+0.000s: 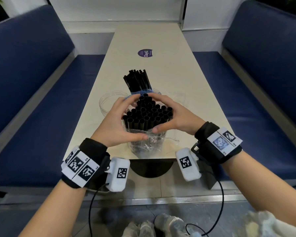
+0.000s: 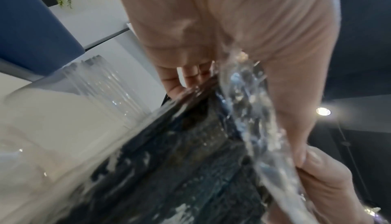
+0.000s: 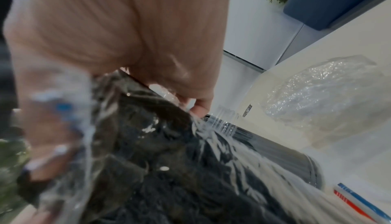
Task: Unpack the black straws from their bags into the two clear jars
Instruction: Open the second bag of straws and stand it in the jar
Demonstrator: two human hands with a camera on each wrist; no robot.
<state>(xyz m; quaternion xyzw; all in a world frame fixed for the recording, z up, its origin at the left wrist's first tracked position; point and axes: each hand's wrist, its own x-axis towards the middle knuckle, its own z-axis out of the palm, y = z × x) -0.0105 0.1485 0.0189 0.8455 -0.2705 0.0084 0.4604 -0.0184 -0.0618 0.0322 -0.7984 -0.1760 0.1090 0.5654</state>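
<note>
A bundle of black straws (image 1: 149, 113) stands upright in its clear bag (image 1: 150, 142) at the near table edge, seemingly inside a clear jar (image 1: 162, 147). My left hand (image 1: 116, 120) grips the bundle's left side and my right hand (image 1: 178, 115) its right side, with the thumbs meeting at the front over the crumpled plastic. In the left wrist view the bag (image 2: 249, 110) runs under my palm over the dark straws (image 2: 180, 160). An empty clear jar (image 1: 108, 103) stands just left. A second bagged bundle of straws (image 1: 138, 81) is behind my hands.
An empty crumpled clear bag (image 3: 325, 97) lies on the table to the right. A round purple sticker (image 1: 145, 53) sits further back on the beige table (image 1: 186, 79). Blue bench seats (image 1: 41, 100) flank the table on both sides.
</note>
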